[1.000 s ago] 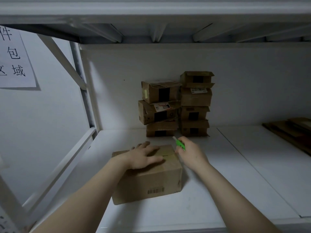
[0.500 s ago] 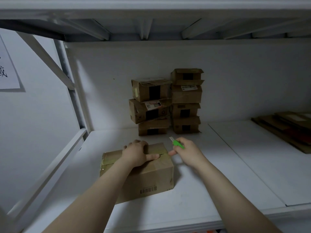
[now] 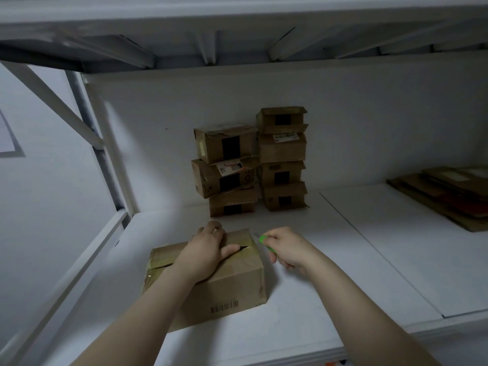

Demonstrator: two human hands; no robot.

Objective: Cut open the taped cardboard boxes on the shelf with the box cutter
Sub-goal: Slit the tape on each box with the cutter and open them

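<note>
head view, left grip [image 3: 206,250] curled over box [image 3: 237,282], right grip [image 3: 289,249] clamped on box cutter [image 3: 264,240], just beside box

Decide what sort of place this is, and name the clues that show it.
Probably a parcel storeroom or small warehouse: white metal shelving, stacked small brown cardboard boxes bearing shipping labels and tape at the back, and flattened brown cardboard sheets piled at the right.

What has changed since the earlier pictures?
The right hand drew the green box cutter off the right end of the front box, toward the person; a dark slit now shows in its top tape. The left hand still holds that box. The stacked boxes stayed.
</note>
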